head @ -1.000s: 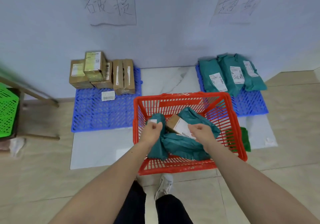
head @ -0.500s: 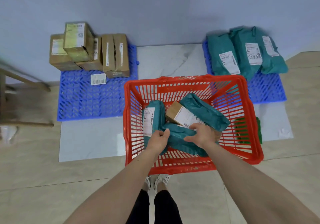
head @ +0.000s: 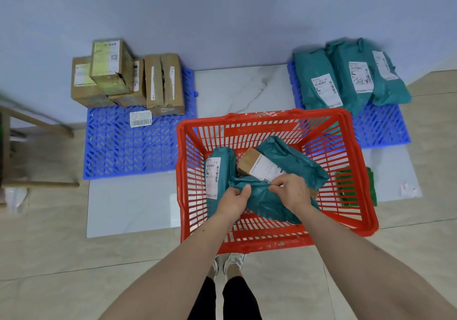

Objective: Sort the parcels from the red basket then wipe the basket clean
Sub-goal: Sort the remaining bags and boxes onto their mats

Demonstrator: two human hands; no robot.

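At lower centre, the red basket (head: 277, 119) is kept between the two sorting mats. Inside, one teal parcel (head: 262, 201) is grasped by left hand (head: 235, 199) and right hand (head: 293, 192) (presumably for lifting out).

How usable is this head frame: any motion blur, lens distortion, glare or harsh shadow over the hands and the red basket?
Head view: the centre is sharp, with label barcodes legible on the teal plastic mailer bags in the red plastic basket; the wooden stool at the left edge is smeared; wide-angle bending shows in the floor tile lines; lighting is soft and even, without glare or hard shadows on the left hand or right hand.
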